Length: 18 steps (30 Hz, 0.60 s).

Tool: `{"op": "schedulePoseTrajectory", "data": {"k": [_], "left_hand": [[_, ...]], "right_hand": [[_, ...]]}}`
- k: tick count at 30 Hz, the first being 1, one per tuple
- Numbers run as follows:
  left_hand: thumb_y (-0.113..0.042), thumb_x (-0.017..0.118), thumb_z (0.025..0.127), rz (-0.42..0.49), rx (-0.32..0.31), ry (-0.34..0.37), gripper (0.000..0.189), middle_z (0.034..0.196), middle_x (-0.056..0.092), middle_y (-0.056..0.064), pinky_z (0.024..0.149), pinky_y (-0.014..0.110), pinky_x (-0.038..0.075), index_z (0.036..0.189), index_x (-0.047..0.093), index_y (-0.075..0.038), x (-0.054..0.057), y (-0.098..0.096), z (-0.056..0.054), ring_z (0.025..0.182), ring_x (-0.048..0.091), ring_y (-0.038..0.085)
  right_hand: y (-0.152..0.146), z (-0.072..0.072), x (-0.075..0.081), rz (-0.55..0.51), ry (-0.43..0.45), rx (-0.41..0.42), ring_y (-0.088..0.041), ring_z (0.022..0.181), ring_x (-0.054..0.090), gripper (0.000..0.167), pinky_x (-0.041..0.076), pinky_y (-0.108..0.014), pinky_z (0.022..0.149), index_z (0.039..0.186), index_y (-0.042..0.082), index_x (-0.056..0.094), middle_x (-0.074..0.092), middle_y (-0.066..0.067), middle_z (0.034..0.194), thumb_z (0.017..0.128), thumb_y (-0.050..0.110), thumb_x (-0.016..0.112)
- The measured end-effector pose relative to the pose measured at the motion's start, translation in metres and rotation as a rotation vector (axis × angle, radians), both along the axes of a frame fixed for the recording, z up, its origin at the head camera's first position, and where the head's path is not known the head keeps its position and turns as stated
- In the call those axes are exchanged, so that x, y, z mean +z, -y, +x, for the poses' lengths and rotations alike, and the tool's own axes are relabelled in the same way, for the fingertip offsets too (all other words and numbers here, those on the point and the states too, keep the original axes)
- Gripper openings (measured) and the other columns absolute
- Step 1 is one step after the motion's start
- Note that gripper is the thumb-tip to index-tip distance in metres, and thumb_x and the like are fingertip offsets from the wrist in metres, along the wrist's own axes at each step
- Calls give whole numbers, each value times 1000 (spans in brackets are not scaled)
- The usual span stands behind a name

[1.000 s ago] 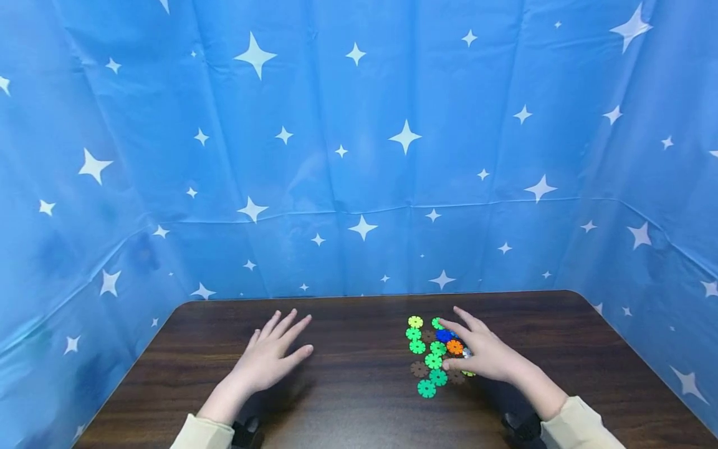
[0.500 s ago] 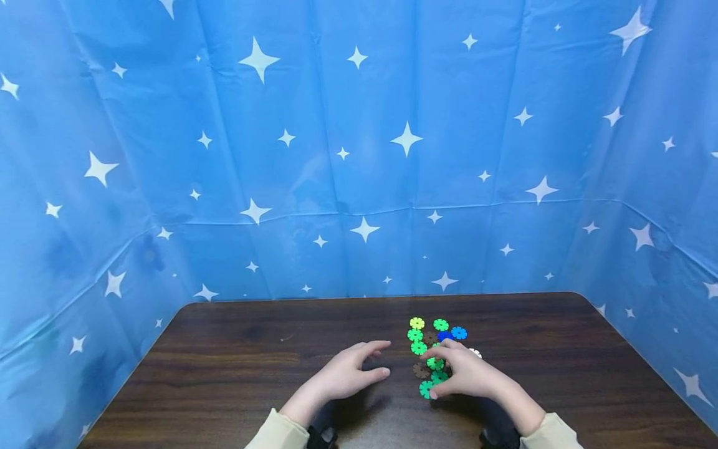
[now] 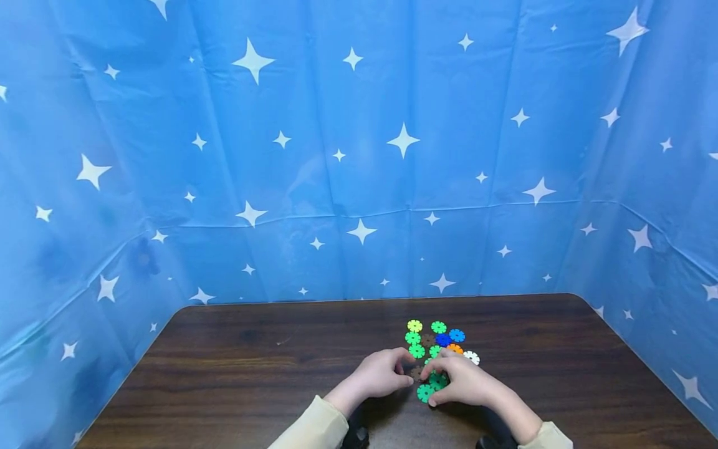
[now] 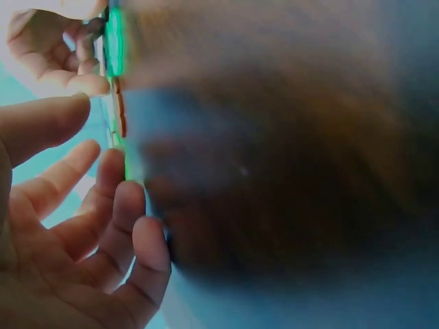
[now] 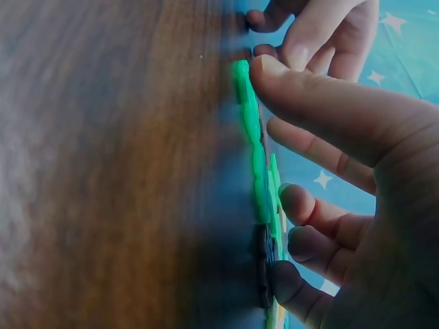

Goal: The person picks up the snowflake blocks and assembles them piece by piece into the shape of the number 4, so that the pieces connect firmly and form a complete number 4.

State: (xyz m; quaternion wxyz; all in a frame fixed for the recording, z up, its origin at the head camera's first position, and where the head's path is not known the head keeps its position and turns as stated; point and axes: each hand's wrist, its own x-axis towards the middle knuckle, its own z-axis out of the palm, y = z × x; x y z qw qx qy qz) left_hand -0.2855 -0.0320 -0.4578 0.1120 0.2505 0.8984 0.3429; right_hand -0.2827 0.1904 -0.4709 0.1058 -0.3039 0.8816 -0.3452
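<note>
Several round, notched snowflake discs lie flat in a loose cluster right of the middle of the table. My left hand [image 3: 381,374] is at the cluster's left side, its thumb and forefinger apart beside a brown disc [image 3: 416,373]. Over the near right part, my right hand [image 3: 462,378] spreads thumb and fingers, hiding some discs. Its thumb tip is right at a green disc [image 3: 424,393], whose edge also shows as a green disc [image 5: 245,103] in the right wrist view. In the left wrist view, the fingers [image 4: 127,212] are loosely bent, with nothing pinched between them.
Farther back in the cluster are a yellow disc [image 3: 414,325], a dark blue disc [image 3: 443,340], a light blue disc [image 3: 457,335] and a white disc [image 3: 472,358]. A blue curtain [image 3: 314,156] with white stars surrounds the dark wooden table [image 3: 252,349].
My left hand has moved right across the table to the discs. My right hand has moved left and nearer over them, its fingers more bent than before. The discs appear in the same places.
</note>
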Motion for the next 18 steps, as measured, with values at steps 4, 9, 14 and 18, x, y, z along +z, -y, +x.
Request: {"op": "schedulePoseTrajectory", "data": {"k": [4,9,14,18], "left_hand": [[-18,73,86,-51,16,-24,31,76,58,-8,58,29,44,115,66,-14,-1,-8,-3,63,53,8],[-24,75,85,-94,51,-24,31,77,59,-9,58,30,44,114,66,-17,-2,-12,-5,66,53,8],[-30,76,84,-142,68,-32,30,84,62,-10,58,32,43,112,68,-22,-3,-15,-7,69,52,8],[-33,77,82,-177,75,-49,30,94,65,-9,59,34,44,110,69,-26,-2,-18,-8,74,55,11]], "right_hand": [[-1,1,0,-6,7,-4,-16,82,46,25,42,-28,66,99,19,72,53,1,95,78,26,83],[0,3,1,-12,0,-11,-16,81,46,25,41,-28,65,97,20,71,51,0,94,77,26,84],[0,4,2,-22,-8,-6,-17,80,46,24,41,-28,64,95,20,70,51,-1,93,76,24,84],[0,3,1,-14,-4,-17,-16,81,47,23,42,-28,65,93,21,70,51,0,93,76,24,84]]}}
